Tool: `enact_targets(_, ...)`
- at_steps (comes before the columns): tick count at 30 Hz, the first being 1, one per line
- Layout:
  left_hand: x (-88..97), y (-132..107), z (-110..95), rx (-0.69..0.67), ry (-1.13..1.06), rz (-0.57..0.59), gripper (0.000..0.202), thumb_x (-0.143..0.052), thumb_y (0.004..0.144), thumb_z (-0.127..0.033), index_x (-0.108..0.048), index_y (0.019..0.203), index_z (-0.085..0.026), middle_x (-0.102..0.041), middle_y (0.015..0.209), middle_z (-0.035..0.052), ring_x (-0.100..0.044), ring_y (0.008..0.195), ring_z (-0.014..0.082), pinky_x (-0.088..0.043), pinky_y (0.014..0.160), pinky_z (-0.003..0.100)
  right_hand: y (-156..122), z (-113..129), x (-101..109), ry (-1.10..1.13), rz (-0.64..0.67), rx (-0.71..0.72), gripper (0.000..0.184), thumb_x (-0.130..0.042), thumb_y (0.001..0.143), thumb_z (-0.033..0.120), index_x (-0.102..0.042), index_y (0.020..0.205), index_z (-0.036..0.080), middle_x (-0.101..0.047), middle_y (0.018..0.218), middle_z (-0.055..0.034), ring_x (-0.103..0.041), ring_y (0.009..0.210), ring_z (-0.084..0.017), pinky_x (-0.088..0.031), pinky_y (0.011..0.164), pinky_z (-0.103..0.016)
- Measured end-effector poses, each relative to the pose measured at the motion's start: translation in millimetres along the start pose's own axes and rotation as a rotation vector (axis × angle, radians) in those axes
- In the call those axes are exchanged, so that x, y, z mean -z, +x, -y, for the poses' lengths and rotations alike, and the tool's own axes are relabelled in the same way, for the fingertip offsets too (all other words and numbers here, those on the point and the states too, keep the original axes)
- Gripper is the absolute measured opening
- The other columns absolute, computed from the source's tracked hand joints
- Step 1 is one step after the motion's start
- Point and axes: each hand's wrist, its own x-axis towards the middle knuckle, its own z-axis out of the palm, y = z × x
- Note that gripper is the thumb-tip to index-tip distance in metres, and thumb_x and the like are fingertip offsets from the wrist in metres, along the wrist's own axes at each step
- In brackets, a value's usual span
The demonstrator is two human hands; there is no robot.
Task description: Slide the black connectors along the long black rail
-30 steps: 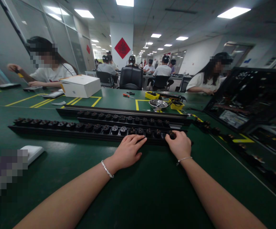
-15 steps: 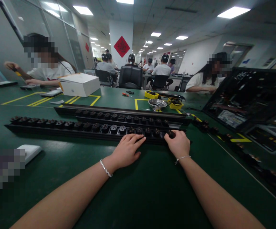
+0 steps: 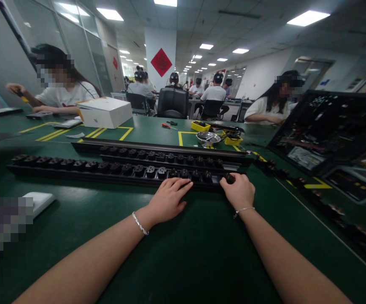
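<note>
The socket at the right end of the near rail is partly hidden from me: my right hand pinches it between thumb and fingers, and I can't tell whether it's seated. My left hand lies palm down, fingers slightly spread on the rail's edge. Both forearms slant inward, cut off below.

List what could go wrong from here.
The small round black part pinched by the right hand could slip or tilt. The long black front rail might shift, as the left hand seems to rest at its near edge rather than clasp it. Sliding back, that rail could knock the shorter black rail close behind.
</note>
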Motion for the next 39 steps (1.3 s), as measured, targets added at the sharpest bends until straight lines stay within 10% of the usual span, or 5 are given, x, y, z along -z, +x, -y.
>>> enact_targets(39, -0.4, -0.4, 1.8, -0.006, -0.005, 0.001, 0.063, -0.055, 0.081, -0.026, -0.034, 0.140, -0.027, -0.040, 0.144, 0.0017, -0.035, 0.129, 0.0222, -0.028, 0.108, 0.040, 11.4, -27.0, 2.7, 0.035, -0.031, -0.125, 0.043, -0.052, 0.070, 0.041, -0.067, 0.099, 0.012, -0.058, 0.096, -0.0137, -0.054, 0.092, -0.026, -0.043, 0.083, -0.037)
